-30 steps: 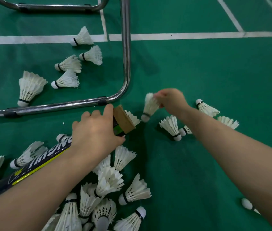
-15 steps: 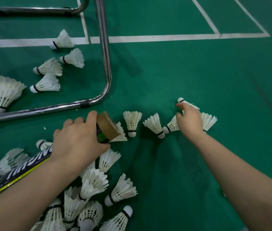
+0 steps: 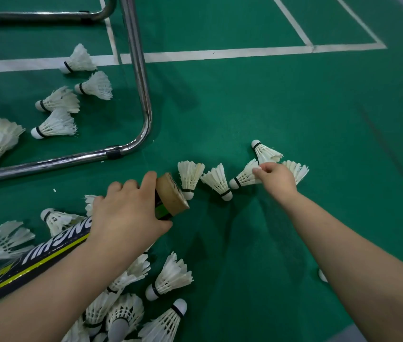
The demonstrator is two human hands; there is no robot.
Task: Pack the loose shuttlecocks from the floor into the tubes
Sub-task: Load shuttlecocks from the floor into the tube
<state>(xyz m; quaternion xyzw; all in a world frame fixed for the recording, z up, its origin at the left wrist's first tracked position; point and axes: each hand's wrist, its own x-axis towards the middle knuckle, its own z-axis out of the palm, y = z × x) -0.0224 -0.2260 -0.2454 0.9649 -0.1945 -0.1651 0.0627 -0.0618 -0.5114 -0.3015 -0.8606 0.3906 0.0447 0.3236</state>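
My left hand (image 3: 126, 215) grips a dark shuttlecock tube (image 3: 42, 257) near its open cardboard-lined mouth (image 3: 171, 193), which lies low over the green floor and points right. An upright shuttlecock (image 3: 190, 176) stands just beyond the mouth, and another (image 3: 216, 180) leans beside it. Further right, my right hand (image 3: 275, 180) pinches the feathers of a lying shuttlecock (image 3: 243, 177). Two more shuttlecocks (image 3: 266, 151) (image 3: 296, 169) lie behind and partly under that hand. A pile of several shuttlecocks (image 3: 168, 277) sits below my left arm.
A chrome tube frame (image 3: 143, 95) bends across the floor at upper left, with several shuttlecocks (image 3: 57, 124) lying inside it. White court lines (image 3: 220, 54) cross the far floor. One cork tip (image 3: 322, 276) peeks out beside my right forearm.
My right hand set a shuttlecock down by the tube mouth, reached right to the far cluster, and now pinches a lying one. The left hand and tube stayed put.
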